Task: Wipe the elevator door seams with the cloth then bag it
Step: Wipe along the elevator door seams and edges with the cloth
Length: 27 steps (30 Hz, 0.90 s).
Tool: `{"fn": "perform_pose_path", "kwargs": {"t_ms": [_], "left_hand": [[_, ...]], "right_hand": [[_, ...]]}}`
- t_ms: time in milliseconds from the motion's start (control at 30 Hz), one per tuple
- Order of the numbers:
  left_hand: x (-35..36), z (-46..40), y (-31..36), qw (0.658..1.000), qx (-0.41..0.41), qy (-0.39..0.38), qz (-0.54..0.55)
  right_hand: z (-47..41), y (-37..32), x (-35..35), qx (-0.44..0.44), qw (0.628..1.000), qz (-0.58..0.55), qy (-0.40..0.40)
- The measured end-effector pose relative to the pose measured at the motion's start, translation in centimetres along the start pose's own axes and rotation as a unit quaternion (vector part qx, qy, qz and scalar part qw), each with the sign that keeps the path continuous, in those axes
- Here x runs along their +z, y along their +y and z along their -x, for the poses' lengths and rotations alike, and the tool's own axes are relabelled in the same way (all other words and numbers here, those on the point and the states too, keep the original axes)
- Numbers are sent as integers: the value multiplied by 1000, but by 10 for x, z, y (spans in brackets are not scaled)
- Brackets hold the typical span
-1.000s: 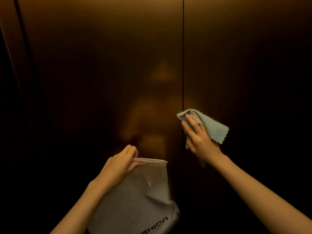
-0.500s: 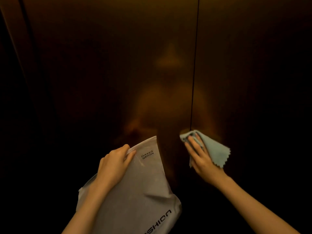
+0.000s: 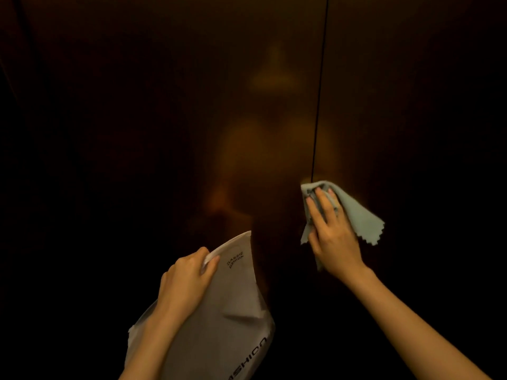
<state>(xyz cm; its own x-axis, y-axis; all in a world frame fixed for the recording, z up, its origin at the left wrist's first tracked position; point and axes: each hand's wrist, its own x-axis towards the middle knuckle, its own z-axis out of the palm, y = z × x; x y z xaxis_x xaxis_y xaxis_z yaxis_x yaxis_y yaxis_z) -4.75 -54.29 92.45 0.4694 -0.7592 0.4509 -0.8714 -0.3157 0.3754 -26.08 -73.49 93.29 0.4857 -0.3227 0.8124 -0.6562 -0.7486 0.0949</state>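
A dark vertical seam (image 3: 319,86) runs down the bronze elevator doors (image 3: 164,105). My right hand (image 3: 330,231) presses a pale blue cloth (image 3: 354,212) flat against the door, right over the seam, with fingers straight. The cloth's zigzag edges hang out to the right and below the hand. My left hand (image 3: 186,283) grips the top edge of a grey plastic bag (image 3: 227,311) with black lettering, held lower left of the cloth and apart from it.
The doors fill the whole view and are very dim, with a faint reflection in the middle. Another dark seam or frame edge (image 3: 24,37) shows at the far left.
My right hand has slid the cloth down along the seam. The left hand has tilted the bag upright so its printed face shows. The view has shifted left and down.
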Motion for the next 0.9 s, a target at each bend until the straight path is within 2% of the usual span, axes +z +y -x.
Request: {"fn": "perform_pose_path", "kwargs": {"t_ms": [167,233,600,900], "left_hand": [[9,8,1,1000,4,1,6],[10,10,0,1000,15,6,12],[6,2,3,999,36,19,6],[-5,-6,11,997,59,40,-7]], "right_hand": [[66,4,26,-44,993,6,-106],[69,10,24,-70,990,12,-119],[-44,21,-25,-35,999,-15,21],[-118,16,-63,-25,997,-1,74]]}}
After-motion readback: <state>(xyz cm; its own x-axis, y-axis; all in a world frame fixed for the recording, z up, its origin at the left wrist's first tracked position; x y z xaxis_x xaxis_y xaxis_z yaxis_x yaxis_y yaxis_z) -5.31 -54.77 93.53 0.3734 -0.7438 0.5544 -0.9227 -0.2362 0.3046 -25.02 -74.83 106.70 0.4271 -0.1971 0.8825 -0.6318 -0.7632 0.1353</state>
